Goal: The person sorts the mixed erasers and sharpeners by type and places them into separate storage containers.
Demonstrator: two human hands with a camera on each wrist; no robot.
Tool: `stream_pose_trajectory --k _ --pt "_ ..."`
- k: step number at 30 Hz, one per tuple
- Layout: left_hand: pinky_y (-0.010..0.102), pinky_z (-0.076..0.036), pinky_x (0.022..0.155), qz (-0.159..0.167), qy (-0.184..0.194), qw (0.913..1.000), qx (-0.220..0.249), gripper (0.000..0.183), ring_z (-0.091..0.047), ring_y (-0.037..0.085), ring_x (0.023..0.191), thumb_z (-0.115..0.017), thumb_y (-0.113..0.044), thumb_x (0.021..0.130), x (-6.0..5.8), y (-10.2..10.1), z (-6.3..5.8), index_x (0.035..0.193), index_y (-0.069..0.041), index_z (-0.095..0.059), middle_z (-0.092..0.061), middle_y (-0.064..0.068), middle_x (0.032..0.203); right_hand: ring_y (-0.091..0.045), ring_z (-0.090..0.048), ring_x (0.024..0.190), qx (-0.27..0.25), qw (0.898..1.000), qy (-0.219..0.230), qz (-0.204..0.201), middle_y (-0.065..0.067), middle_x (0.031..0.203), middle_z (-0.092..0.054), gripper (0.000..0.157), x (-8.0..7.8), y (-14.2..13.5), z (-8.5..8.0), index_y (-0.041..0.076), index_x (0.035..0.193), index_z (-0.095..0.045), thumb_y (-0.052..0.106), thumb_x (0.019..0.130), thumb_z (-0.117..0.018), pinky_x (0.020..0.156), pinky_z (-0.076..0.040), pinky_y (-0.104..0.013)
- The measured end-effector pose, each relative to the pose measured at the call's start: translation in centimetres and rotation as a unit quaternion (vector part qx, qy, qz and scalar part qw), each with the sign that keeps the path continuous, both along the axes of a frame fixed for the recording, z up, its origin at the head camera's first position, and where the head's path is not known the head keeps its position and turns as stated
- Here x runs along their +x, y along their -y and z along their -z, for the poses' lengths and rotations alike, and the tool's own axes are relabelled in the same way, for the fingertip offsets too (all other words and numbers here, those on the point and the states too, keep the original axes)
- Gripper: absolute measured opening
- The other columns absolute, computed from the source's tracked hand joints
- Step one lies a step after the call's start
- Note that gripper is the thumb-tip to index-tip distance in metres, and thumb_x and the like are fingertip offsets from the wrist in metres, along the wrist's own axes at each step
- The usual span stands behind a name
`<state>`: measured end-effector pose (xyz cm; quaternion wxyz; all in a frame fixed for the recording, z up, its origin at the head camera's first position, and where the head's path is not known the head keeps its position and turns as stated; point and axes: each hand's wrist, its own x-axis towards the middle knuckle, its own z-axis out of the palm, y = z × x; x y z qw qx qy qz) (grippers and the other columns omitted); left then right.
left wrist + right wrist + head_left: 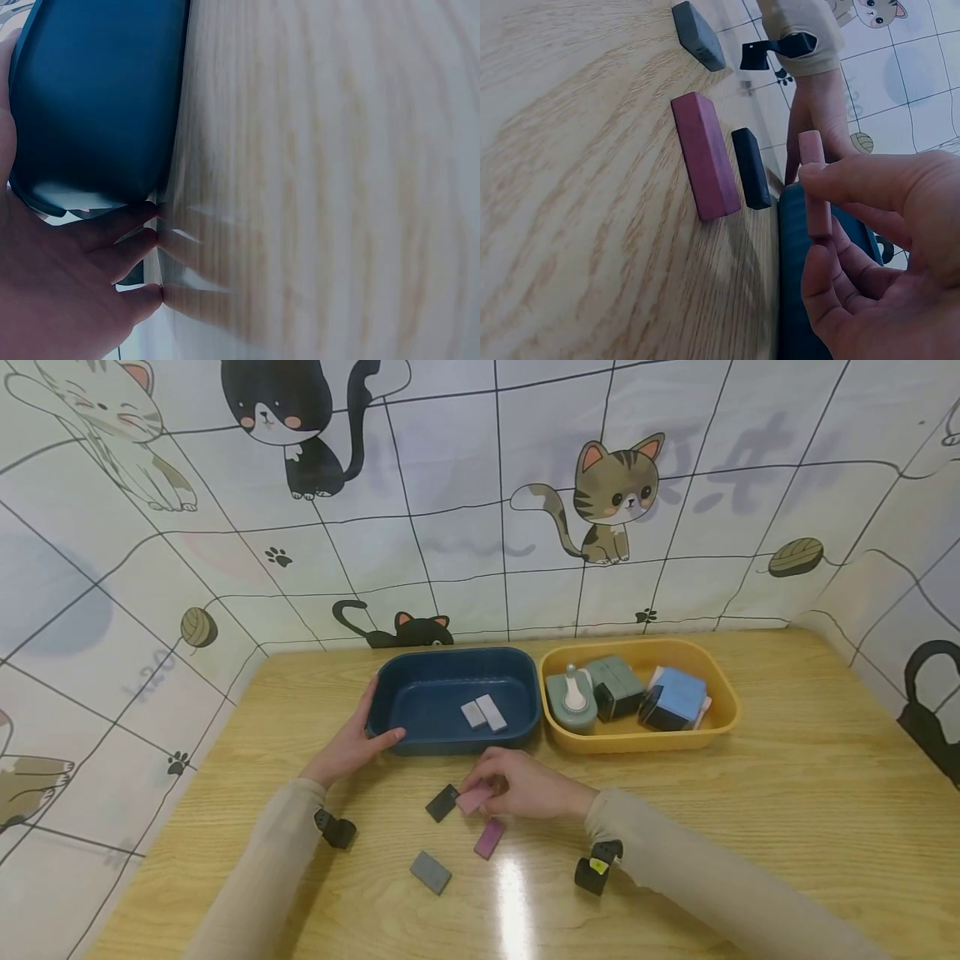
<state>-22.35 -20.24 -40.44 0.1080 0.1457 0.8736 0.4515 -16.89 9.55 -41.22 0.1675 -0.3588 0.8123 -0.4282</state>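
Observation:
My right hand [521,785] pinches a light pink rectangular block [815,210] between thumb and fingers, just in front of the dark blue tray [450,747]. Below that hand a magenta block [490,839] lies on the table, with a black block [442,803] to its left. A grey block [431,872] is closer to the front. Inside the tray sit two pale blocks [491,713], side by side. At the tray's left front corner rests my left hand [348,745], thumb at the front rim. Its straight fingers [124,251] reach down to the table beside the tray's wall.
A yellow tray [637,742] stands against the blue one on the right. It holds a grey-green pump bottle [573,702], a grey-green box [617,685] and a blue packet [675,697]. Behind both, a cat-print cloth [457,552] hangs at the table's back edge.

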Motion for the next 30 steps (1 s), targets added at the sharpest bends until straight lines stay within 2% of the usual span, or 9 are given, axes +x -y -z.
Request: stream_pose_trajectory --k 4,8,15,19,22,28,30 --pt "0.059 -0.01 0.111 0.001 0.007 1.0 -0.003 0.094 0.002 0.039 0.144 -0.065 -0.016 0.093 0.8 -0.6 -1.4 0.155 -0.007 0.006 0.007 0.017 0.16 -0.011 -0.052 0.087 -0.006 1.0 0.005 0.0 0.005 0.101 -0.057 0.031 0.0 0.1 -0.3 0.011 0.109 -0.073 0.0 0.08 -0.072 0.075 -0.049 -0.026" --pt "0.06 -0.01 0.111 0.002 0.004 1.0 -0.004 0.094 0.002 0.041 0.143 -0.065 -0.018 0.094 0.8 -0.6 -1.5 0.154 -0.006 0.006 0.007 0.019 0.159 -0.011 -0.053 0.087 -0.006 1.0 0.012 0.001 0.005 0.101 -0.056 0.031 0.1 0.1 -0.8 0.01 0.109 -0.073 -0.002 0.08 -0.071 0.076 -0.049 -0.027" --pt "0.058 -0.01 0.112 -0.005 -0.012 0.9998 -0.013 0.097 0.001 0.033 0.145 -0.066 -0.026 0.093 -0.6 0.6 1.5 0.156 -0.022 0.007 0.006 0.008 0.161 -0.012 -0.053 0.089 0.001 1.0 0.012 0.004 0.006 0.102 -0.056 0.031 0.3 0.2 -1.6 0.012 0.109 -0.074 -0.001 0.081 -0.071 0.076 -0.049 -0.027" --pt "0.058 -0.01 0.111 -0.005 -0.014 0.9998 -0.012 0.098 0.001 0.033 0.145 -0.067 -0.027 0.092 -0.8 0.7 1.8 0.156 -0.024 0.007 0.006 0.007 0.161 -0.013 -0.053 0.089 0.001 1.0 0.015 0.006 0.006 0.102 -0.056 0.031 0.4 0.2 -2.1 0.012 0.109 -0.074 -0.002 0.081 -0.07 0.076 -0.049 -0.028" --pt "0.058 -0.01 0.112 -0.005 -0.012 0.9999 -0.008 0.097 0.001 0.033 0.145 -0.067 -0.025 0.093 -0.6 0.5 1.4 0.156 -0.021 0.007 0.006 0.009 0.161 -0.013 -0.053 0.09 -0.001 1.0 0.016 0.006 0.006 0.102 -0.056 0.031 0.4 0.2 -2.3 0.013 0.108 -0.074 -0.002 0.081 -0.069 0.076 -0.049 -0.029" --pt "0.061 -0.009 0.111 -0.002 0.0 1.0 0.003 0.094 0.002 0.04 0.144 -0.066 -0.016 0.093 0.7 -0.5 -1.0 0.155 -0.007 0.005 0.006 0.018 0.159 -0.012 -0.053 0.09 -0.008 1.0 -0.004 0.001 0.005 0.102 -0.057 0.031 0.2 0.3 -2.7 0.012 0.107 -0.074 -0.003 0.081 -0.069 0.075 -0.05 -0.027" --pt "0.06 -0.009 0.111 -0.003 0.002 1.0 -0.002 0.093 0.001 0.04 0.144 -0.065 -0.015 0.093 0.9 -0.7 -1.5 0.155 -0.006 0.005 0.005 0.019 0.159 -0.012 -0.053 0.089 -0.011 1.0 -0.012 -0.002 0.005 0.102 -0.058 0.031 0.2 0.2 -2.8 0.012 0.107 -0.074 -0.003 0.081 -0.069 0.074 -0.051 -0.027"
